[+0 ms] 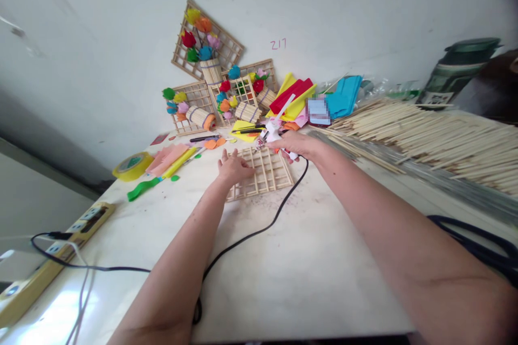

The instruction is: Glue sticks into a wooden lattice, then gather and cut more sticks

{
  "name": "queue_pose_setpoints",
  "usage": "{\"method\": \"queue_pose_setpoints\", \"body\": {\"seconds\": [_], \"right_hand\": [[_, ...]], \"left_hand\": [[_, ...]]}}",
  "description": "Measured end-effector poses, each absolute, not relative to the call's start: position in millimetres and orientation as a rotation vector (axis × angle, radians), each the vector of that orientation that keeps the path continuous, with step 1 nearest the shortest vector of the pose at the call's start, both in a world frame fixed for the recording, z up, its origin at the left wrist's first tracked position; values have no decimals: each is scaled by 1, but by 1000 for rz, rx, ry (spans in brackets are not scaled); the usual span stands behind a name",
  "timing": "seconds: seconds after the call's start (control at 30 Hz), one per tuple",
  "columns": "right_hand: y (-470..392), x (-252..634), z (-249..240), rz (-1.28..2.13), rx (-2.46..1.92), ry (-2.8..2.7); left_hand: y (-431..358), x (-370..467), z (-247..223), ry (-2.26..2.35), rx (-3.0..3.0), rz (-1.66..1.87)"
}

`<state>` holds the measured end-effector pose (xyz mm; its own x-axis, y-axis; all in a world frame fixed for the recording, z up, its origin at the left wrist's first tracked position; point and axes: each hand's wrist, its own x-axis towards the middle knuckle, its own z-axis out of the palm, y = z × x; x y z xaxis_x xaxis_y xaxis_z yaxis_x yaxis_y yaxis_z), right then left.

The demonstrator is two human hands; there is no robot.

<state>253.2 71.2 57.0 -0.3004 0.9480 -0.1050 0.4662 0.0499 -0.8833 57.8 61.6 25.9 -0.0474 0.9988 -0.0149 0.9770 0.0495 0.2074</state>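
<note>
A small lattice of pale wooden sticks [267,173] lies flat on the white table. My left hand [236,168] rests at its left side, fingers spread, with the fingertips on or just above the sticks. My right hand [297,144] is wrapped round a white glue gun [274,128] at the lattice's far right edge; a white glue stick rises from its back. From the gun a black cord [279,211] runs toward me across the table. Whether the gun's tip touches the lattice is hard to tell.
Finished stick panels with colourful paper flowers [208,54] lean on the wall. Wooden sticks [408,135] are piled at the right. Yellow tape [133,166] and paper strips lie at the left, near a power strip [87,229]. A dark green container [455,70] stands at the back right.
</note>
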Motion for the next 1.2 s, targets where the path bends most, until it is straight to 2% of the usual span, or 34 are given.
{"method": "queue_pose_setpoints", "body": {"seconds": [0.47,1.2], "right_hand": [[63,249,64,1193,-1487,-1809],[68,248,57,1150,-1502,-1836]], "left_hand": [[61,61,25,2217,2028,260],[62,61,25,2066,1943,176]]}}
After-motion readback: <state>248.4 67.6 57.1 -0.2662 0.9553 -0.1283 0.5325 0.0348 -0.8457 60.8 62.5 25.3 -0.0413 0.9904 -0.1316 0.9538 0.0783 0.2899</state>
